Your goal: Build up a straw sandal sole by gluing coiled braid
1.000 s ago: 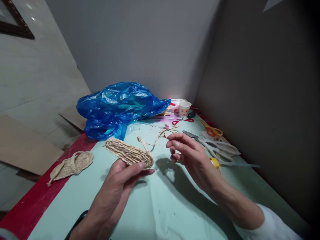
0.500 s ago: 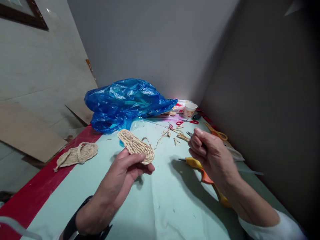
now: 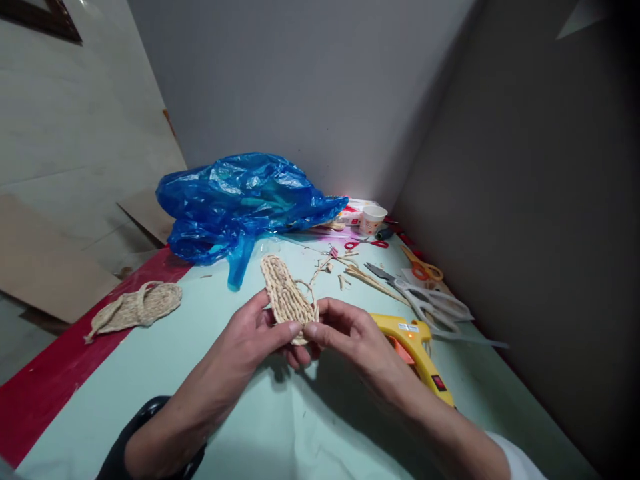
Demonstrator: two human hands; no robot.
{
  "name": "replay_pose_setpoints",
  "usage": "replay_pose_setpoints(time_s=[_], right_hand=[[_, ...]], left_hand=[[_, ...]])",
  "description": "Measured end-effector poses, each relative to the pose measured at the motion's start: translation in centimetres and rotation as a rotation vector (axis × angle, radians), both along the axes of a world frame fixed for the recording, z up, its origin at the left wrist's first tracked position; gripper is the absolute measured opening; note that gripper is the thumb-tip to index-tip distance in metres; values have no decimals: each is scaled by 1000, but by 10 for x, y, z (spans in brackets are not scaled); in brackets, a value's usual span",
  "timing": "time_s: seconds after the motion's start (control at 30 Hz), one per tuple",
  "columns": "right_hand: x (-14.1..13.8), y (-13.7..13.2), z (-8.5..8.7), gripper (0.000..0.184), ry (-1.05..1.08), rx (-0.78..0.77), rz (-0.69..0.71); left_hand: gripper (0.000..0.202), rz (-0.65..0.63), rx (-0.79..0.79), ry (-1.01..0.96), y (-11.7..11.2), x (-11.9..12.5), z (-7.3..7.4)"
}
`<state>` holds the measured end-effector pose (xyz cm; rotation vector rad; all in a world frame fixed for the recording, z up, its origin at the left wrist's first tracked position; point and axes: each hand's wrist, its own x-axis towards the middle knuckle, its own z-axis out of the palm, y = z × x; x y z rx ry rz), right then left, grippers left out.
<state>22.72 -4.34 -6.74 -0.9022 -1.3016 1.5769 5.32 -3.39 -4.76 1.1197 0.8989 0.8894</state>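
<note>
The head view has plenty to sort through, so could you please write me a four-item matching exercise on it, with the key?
Things
1. Middle woven sole
2. Glue gun
3. Plastic bag
4. Cup

Descriptions
A. Blue and crumpled
B. White-rimmed, standing upright near the back
C. Yellow, with a red switch
D. Held between the left hand and right hand

Pairs: 1-D, 2-C, 3-A, 4-B
</note>
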Motion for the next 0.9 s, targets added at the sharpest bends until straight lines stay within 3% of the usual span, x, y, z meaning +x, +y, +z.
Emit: replay_pose_setpoints(time_s=[0.17, 0.37, 0.57, 0.77, 0.9], right_hand=[[-9, -1, -7, 38, 23, -18, -165], [-7, -1, -12, 39, 44, -80, -116], [-9, -1, -18, 39, 79, -118, -118], [-15, -3, -16, 41, 79, -57, -78], [-6, -4, -9, 36, -35, -2, -20]], left_hand=[[36, 85, -11, 16, 5, 1, -9], [35, 64, 1, -13, 7, 2, -17], [26, 50, -101, -77, 5, 4, -15], [29, 62, -99, -29, 1, 9, -12], [31, 105, -125, -53, 3, 5, -11]])
